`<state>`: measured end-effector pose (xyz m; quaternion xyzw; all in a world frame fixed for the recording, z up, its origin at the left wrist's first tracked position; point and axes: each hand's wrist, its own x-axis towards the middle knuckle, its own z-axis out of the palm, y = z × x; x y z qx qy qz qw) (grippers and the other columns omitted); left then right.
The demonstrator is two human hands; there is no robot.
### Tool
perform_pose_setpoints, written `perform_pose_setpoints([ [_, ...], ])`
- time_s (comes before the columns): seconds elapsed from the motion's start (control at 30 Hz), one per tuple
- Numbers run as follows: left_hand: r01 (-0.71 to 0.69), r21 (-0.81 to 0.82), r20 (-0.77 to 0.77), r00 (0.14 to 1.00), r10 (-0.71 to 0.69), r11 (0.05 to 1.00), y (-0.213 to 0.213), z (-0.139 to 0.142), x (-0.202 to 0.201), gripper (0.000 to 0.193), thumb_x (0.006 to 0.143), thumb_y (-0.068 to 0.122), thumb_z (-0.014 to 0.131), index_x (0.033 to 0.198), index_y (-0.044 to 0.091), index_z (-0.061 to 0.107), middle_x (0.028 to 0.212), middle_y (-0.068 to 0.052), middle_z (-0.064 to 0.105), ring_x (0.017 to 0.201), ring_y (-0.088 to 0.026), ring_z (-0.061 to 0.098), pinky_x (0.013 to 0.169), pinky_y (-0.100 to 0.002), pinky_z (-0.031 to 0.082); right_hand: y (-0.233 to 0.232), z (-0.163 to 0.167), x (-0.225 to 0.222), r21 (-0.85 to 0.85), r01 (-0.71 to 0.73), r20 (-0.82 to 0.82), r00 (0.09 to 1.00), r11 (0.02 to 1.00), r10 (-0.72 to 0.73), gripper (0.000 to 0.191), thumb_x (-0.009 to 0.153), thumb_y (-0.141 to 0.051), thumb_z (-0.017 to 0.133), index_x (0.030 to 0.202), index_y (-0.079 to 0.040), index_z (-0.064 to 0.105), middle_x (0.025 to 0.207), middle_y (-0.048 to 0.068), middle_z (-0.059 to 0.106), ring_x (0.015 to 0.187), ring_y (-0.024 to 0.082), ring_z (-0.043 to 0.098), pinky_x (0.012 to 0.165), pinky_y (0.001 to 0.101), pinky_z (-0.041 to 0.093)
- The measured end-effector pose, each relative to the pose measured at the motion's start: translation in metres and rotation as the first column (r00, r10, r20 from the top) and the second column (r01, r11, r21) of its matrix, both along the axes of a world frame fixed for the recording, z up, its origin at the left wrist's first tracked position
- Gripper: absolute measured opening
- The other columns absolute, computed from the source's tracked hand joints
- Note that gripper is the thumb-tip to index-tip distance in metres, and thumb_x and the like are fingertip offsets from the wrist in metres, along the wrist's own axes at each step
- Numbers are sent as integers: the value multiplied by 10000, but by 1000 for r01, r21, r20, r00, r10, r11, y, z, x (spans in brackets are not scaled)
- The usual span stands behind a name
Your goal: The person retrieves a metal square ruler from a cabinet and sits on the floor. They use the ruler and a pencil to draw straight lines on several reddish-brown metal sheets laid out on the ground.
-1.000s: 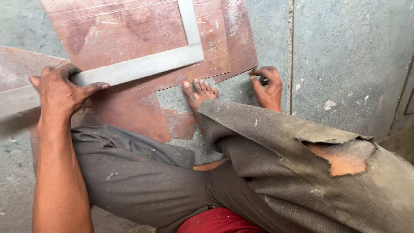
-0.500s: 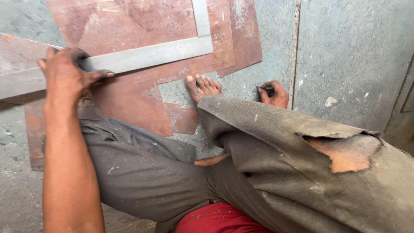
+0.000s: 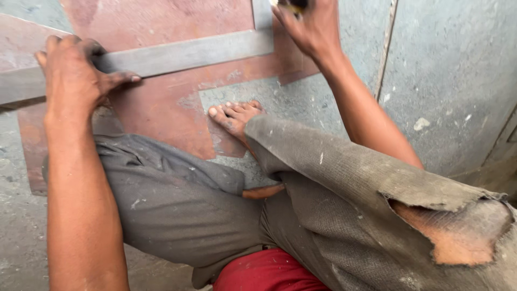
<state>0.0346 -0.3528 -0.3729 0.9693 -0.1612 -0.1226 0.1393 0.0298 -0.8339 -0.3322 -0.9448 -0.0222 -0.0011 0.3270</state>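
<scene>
The right hand (image 3: 312, 24) had moved up, gripping a marker (image 3: 291, 6); the left hand (image 3: 75, 75) pressed flat on the steel square (image 3: 183, 54), which could slip across the rusty sheet (image 3: 161, 113).

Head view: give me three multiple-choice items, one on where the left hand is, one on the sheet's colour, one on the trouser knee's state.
1. The left hand presses on: A) the grey L-shaped metal square B) the bare foot C) the grey concrete floor
2. The flat metal sheet is: A) green B) reddish-brown C) white
3. The grey trouser knee is: A) torn B) rolled up C) intact

Answers: 1 A, the palm lies on the square's long arm. 2 B, rusty red surface. 3 A, skin shows through the hole.
</scene>
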Motion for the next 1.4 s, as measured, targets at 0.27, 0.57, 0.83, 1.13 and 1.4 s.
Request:
perform_pose_setpoints([
  [0.27, -55, -66, -10, 998, 54, 996, -12, 13, 0, 670, 613, 555, 971, 1000, 48, 767, 1097, -146, 655, 1190, -402, 504, 1026, -581, 345, 71, 11, -51, 152, -278, 23, 960, 948, 278, 233, 933, -54, 779, 1145, -20, 691, 1067, 129, 655, 968, 322, 693, 802, 409, 567],
  [0.57, -90, -128, 21, 995, 94, 988, -17, 14, -6, 636, 589, 488, 1001, 972, 38, 766, 1047, -113, 637, 1130, -356, 509, 1057, -547, 352, 119, -15, -66, 148, -246, -117, 957, 958, 264, 166, 963, -105, 792, 1076, -44, 687, 1070, 97, 657, 893, 264, 715, 725, 366, 589],
  [0.83, -69, -131, 47, 996, 75, 989, -14, 10, -9, 653, 589, 497, 1004, 974, 29, 761, 1058, -110, 635, 1126, -349, 510, 1060, -545, 351, 110, -16, -76, 87, -195, -54, 978, 977, 200, 147, 951, -80, 766, 1078, -34, 708, 1057, 109, 656, 936, 276, 709, 725, 370, 600],
  [1.13, -26, -156, 122, 992, 45, 987, -16, 13, -5, 590, 618, 462, 995, 934, 36, 738, 1064, -118, 644, 1140, -359, 512, 1006, -602, 309, 108, -21, -67, -4, -323, -482, 830, 946, 281, 58, 917, -32, 689, 943, -30, 740, 957, 197, 647, 872, 358, 673, 712, 430, 563],
  [1.4, -101, -158, 8, 995, 104, 982, -22, 20, -2, 631, 642, 491, 1016, 1008, 48, 757, 1056, -118, 653, 1116, -363, 511, 1065, -552, 333, 142, 15, -55, 226, -213, -204, 944, 950, 260, 121, 936, -108, 766, 1003, -24, 712, 963, 160, 636, 862, 361, 673, 717, 452, 532],
])
